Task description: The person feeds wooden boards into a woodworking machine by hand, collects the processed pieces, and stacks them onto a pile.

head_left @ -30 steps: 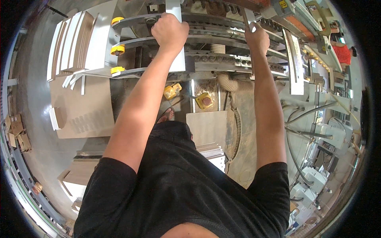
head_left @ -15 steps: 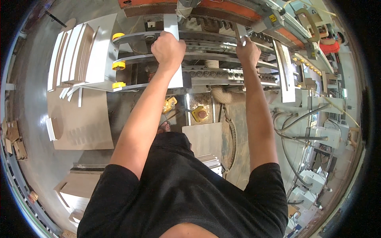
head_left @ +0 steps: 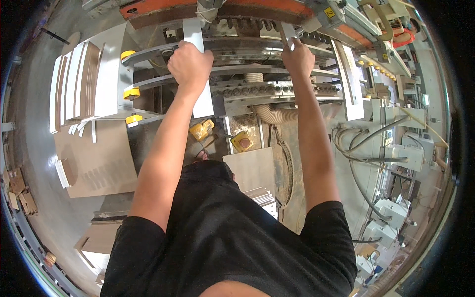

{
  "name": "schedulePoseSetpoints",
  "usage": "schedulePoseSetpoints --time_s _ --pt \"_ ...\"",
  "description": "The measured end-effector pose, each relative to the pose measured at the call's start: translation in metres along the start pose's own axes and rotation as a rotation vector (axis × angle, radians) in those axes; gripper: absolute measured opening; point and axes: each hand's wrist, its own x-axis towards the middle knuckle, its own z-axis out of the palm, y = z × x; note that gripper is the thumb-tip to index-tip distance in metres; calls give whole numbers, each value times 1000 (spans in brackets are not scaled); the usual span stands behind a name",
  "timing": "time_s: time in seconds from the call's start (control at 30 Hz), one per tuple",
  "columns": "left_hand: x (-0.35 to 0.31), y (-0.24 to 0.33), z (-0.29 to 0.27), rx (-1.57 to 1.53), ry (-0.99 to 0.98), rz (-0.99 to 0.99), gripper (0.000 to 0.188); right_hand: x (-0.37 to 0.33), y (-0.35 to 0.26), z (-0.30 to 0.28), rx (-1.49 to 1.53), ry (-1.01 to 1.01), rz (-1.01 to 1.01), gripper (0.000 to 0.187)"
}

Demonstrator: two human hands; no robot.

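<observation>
My left hand (head_left: 190, 68) is closed around a long white panel strip (head_left: 202, 105), which lies across the metal rails (head_left: 230, 73) of a machine. The strip's near end sticks out toward me, past the nearest rail. Farther right, my right hand (head_left: 299, 58) is closed on a narrow pale strip (head_left: 287, 32) near the row of dark machine teeth. Much of that strip is hidden by the hand. Another white panel strip (head_left: 353, 94) lies across the rails to the right of my right hand, untouched.
Stacked white panels (head_left: 74, 81) stand at left, beside yellow rollers (head_left: 131, 93) on the rail ends. An orange machine beam (head_left: 163, 11) crosses the far side. Below the rails are a yellow foot pedal (head_left: 242, 142) and a ribbed hose (head_left: 274, 115). A person in red (head_left: 403, 38) is far right.
The whole view has shifted, so the machine and both hands appear farther left. Both hands keep their hold, and the strips show no clear movement along the rails.
</observation>
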Motion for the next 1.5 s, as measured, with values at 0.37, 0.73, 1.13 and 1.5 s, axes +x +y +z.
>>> schedulePoseSetpoints --time_s 0.37,0.73,1.13,1.5 --pt "5 0 0 -5 -18 15 44 2 2 4 64 46 3 39" --pt "-4 7 -5 41 -42 -26 45 -7 2 1 93 74 9 37" --pt "5 9 -2 -6 -7 -4 43 2 0 -1 106 31 29 41" --pt "7 2 -3 -147 -116 -111 58 -3 -7 1 182 116 101 35"
